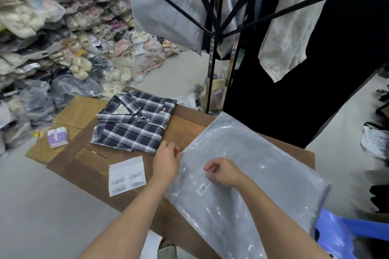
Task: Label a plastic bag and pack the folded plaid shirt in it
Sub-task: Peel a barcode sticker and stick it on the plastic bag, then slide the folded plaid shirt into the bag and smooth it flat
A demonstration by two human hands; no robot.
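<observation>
Barcode label [203, 188] stuck on bag [242, 174]; right hand [226, 172] fingers curled, pressing it. Left hand [166, 160] fingers pinch bag edge. Shirt [134, 122] folded beyond bag, unpacked. Packing remains.

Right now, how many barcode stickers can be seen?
5: four on the white sheet left of the left hand, one stuck on the plastic bag by the right hand. Others may be hidden.
</observation>
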